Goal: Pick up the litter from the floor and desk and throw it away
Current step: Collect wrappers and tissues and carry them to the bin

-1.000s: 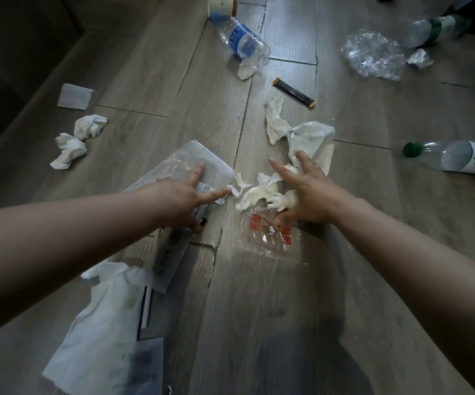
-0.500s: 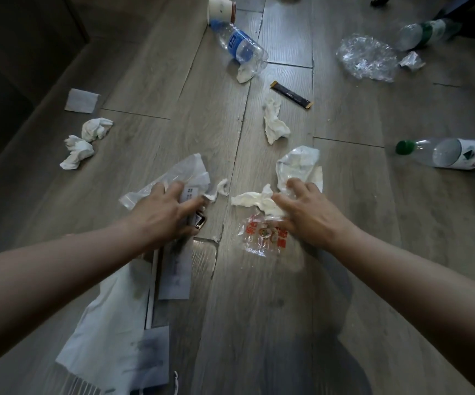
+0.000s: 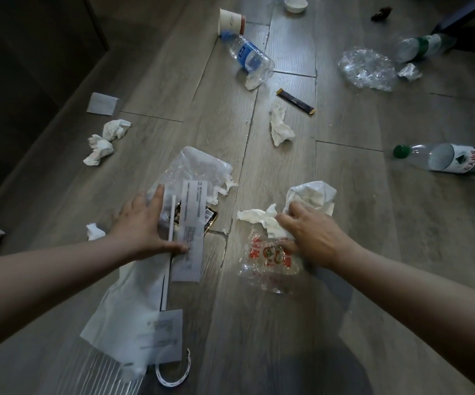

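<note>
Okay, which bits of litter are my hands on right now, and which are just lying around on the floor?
Being gathered: paper slip and clear bag under the left hand; crumpled tissue gripped by the right hand, red-printed wrapper partly beneath it.
Lying about: blue-label bottle, green-cap bottle, paper cup, dark stick sachet.

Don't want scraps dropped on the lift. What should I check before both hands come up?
1. Right hand grips the crumpled tissue: ok.
2. Red-printed wrapper also in that grip: cannot tell.
3. Left hand curled round the paper slip: not ok, fingers lie flat.
4. White straw gathered: not ok, only crossed by the thumb.
5. Small tissue scrap beside the left wrist gathered: not ok, lies apart.
</note>
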Motion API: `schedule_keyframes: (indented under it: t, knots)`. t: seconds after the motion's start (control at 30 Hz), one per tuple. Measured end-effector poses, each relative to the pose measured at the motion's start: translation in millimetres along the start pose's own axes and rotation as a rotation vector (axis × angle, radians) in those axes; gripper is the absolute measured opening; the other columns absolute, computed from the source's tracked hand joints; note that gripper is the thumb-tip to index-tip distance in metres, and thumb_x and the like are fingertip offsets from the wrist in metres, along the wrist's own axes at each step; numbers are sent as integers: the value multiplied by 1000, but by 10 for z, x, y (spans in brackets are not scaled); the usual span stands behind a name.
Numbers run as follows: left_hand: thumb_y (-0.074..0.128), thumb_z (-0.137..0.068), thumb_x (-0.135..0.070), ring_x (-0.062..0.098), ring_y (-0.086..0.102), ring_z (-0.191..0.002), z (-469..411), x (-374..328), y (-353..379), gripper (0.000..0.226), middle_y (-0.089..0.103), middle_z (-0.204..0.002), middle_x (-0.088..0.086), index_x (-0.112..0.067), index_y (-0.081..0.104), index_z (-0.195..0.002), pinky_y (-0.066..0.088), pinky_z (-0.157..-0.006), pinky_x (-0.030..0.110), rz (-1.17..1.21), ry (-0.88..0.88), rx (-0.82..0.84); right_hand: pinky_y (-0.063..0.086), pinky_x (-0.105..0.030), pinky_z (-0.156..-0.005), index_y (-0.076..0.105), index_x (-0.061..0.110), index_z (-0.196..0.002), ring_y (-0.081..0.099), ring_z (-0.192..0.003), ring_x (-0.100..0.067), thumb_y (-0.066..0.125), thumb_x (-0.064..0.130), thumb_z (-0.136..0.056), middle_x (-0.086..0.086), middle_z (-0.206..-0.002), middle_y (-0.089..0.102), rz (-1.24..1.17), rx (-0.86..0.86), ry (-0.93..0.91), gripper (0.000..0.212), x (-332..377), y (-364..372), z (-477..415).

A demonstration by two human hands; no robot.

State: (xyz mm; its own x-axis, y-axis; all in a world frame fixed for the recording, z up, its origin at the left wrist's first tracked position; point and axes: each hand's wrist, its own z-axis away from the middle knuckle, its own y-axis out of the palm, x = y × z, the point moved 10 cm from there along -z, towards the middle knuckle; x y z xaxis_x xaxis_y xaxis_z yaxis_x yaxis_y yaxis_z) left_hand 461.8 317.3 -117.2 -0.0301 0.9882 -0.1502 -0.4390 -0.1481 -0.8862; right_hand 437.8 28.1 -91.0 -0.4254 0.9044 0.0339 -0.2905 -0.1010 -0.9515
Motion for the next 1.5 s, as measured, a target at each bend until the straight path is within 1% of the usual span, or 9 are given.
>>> schedule_keyframes:
  t: [0.17, 0.3, 0.47, 0.67, 0.83, 1.0, 1.17, 1.23, 1.5]
  knots:
    - [33, -45, -96, 31, 33, -128, -145, -68, -153, 133, 29, -144, 11, -23, 0, -151, 37, -103, 47, -75, 22, -143, 53, -35, -86, 39, 24, -139, 45, -122, -21, 45, 59, -91, -6, -133, 41, -9, -5, 14, 60, 14, -2, 14]
    - [25, -41, -104, 35, 17, -141, -220, -113, -3, 141, 10, -156, 13, -19, -2, -150, 23, -112, 52, -56, -57, -107, 52, -35, -89, 39, 24, -139, 44, -122, -20, 46, 59, -91, -5, -133, 40, -22, -30, 13, 60, -3, -1, 21]
    - [56, -34, -94, 35, 34, -124, -284, -226, -119, 140, 33, -137, 17, -17, 14, -144, 39, -96, 48, 18, -140, -207, 50, -30, -87, 40, 25, -138, 45, -119, -17, 48, 59, -90, -3, -131, 40, -33, -60, 9, 59, -14, 16, 28]
    - [87, -33, -63, 35, 34, -125, -435, -161, -198, 126, 33, -133, 16, -20, 29, -136, 40, -97, 43, 258, -264, -124, 51, -30, -86, 42, 25, -137, 44, -118, -16, 49, 59, -88, -2, -129, 41, -56, -69, 9, 60, -16, 13, 21]
    - [93, -44, -42, 28, 55, -106, -535, -346, -175, 98, 51, -113, 1, -16, 42, -124, 43, -71, 31, 393, -200, -22, 48, -30, -84, 42, 26, -138, 44, -118, -16, 51, 59, -87, -2, -129, 41, -54, -68, 12, 61, -17, 21, 18]
    - [85, -65, -28, 16, 62, -71, -453, -367, 4, 32, 65, -81, 5, -20, 58, -78, 47, -54, 27, 636, -176, 49, 51, -30, -85, 41, 26, -138, 42, -119, -16, 50, 59, -89, -3, -129, 40, -56, -67, 17, 60, -19, 20, 25]
    - [80, -71, -17, 24, 71, -77, -392, -228, -249, 31, 70, -90, 11, -10, 64, -97, 58, -66, 36, 961, -118, 52, 50, -30, -83, 41, 26, -138, 43, -118, -17, 50, 58, -89, -3, -129, 41, -54, -71, 17, 59, -28, 24, 26]
    - [81, -70, -15, 26, 69, -83, -416, -326, -398, 29, 70, -93, 10, -15, 64, -93, 58, -75, 42, 933, -45, 16, 51, -30, -84, 40, 26, -138, 43, -119, -17, 50, 58, -89, -3, -130, 40, -59, -64, 21, 60, -31, 27, 32]
    - [80, -71, -34, 12, 57, -67, -605, -1054, -345, 23, 64, -81, 1, -24, 61, -78, 43, -53, 26, 480, 32, -145, 37, -26, -61, 46, 25, -131, 54, -99, -17, 48, 59, -88, 0, -118, 48, -31, -95, 95, 55, -173, -36, 145]
